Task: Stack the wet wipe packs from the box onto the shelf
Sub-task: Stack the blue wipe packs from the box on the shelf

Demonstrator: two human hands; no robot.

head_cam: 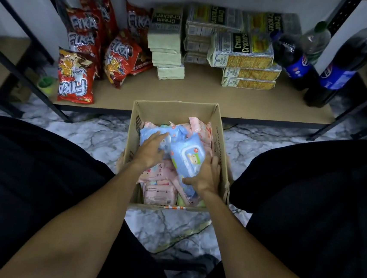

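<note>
Cardboard box (176,108) sits on the marble floor (102,135) btwn the person's knees, just in front of the low shelf (204,98). All the wet wipe packs are in the box, none on the shelf.

Right hand (205,177) grips the lidded blue pack (187,159) at the box's right side. Thumb is hooked over the near end, and the other fingers (214,162) run up its right edge, close together. That pack is tilted and lies on top of the others.

Left hand (152,149) lies flat on a second blue pack (174,133) at the far-left of the box. Fingers are nearly straight and slightly spread, pressing on the wrapper. Can't tell if the thumb is under it.

Pink packs (160,193) fill the rest, incl. one flat at the near-left corner and a few standing at the far-right.

On the shelf, L to R: red snack bags (76,77), stacks of cream cracker packs (242,52) in the middle, dark cola bottles (295,62) at the right end. The front strip of the board by the box is bare.
</note>
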